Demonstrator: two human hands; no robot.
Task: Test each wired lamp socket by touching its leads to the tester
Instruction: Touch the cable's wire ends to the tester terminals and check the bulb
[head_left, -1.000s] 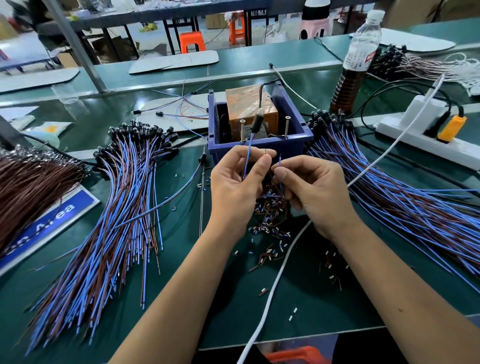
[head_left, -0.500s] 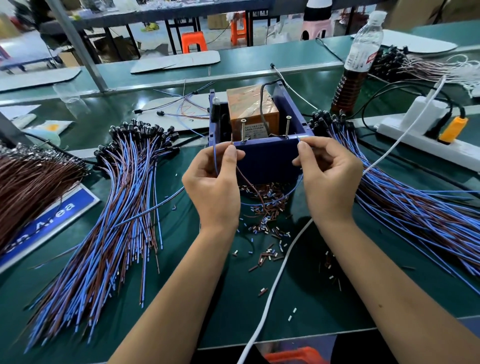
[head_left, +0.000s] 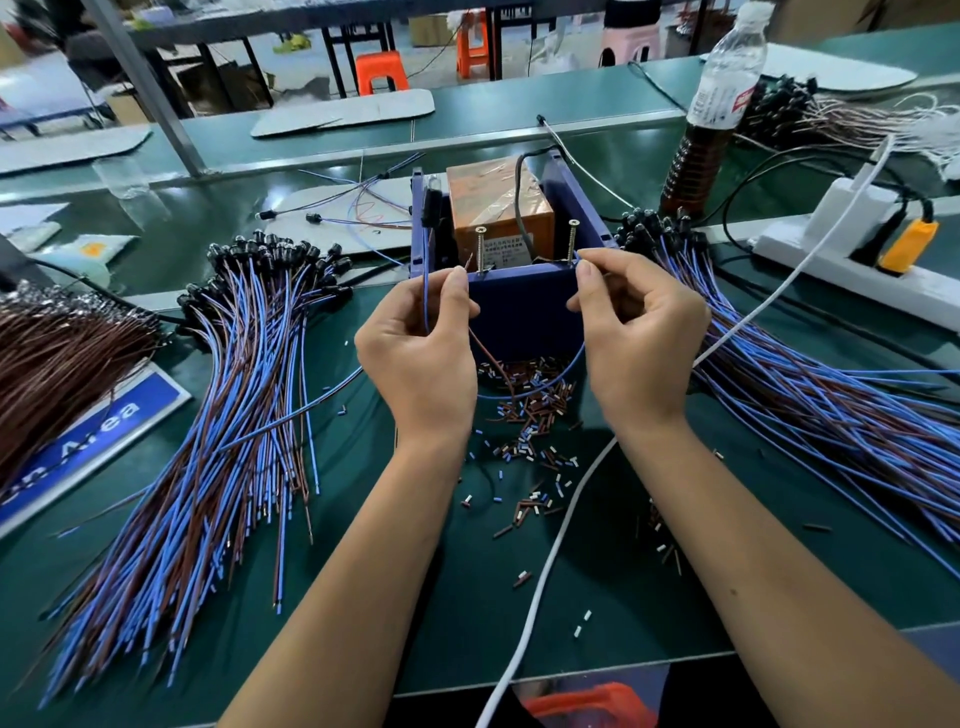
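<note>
Both hands have lifted slightly toward the tester's front rim since half a second ago, and the lead ends now sit at the two screws rather than just short of them. The left hand (head_left: 415, 358) pinches a brown lead (head_left: 485, 358) between thumb and forefinger, its bare tip raised against the left screw (head_left: 479, 249); a blue strand running up to the lamp socket (head_left: 431, 205) also passes through this hand. The right hand (head_left: 636, 332) pinches the blue lead (head_left: 545, 387) between thumb and forefinger, with the tip held at the right screw (head_left: 573, 241). Between the two hands the blue lead sags in a loop in front of the tester. The lamp socket, black with a clear bulb, stands up along the left wall of the tester (head_left: 519, 306), a blue open box holding an orange block wrapped in tape.

Below the hands, cut bits of insulation (head_left: 524, 447) lie scattered on the green counter (head_left: 467, 613), and a white cable (head_left: 540, 587) crosses it toward the near edge. To the left lies a bundle of sockets with blue and brown leads (head_left: 218, 441), with a brown wire bundle (head_left: 57, 358) farther left. A second blue and brown bundle (head_left: 810, 395) fans out on the right. Beyond it sit a white power strip (head_left: 852, 260) and a plastic bottle (head_left: 717, 114) of dark liquid.
</note>
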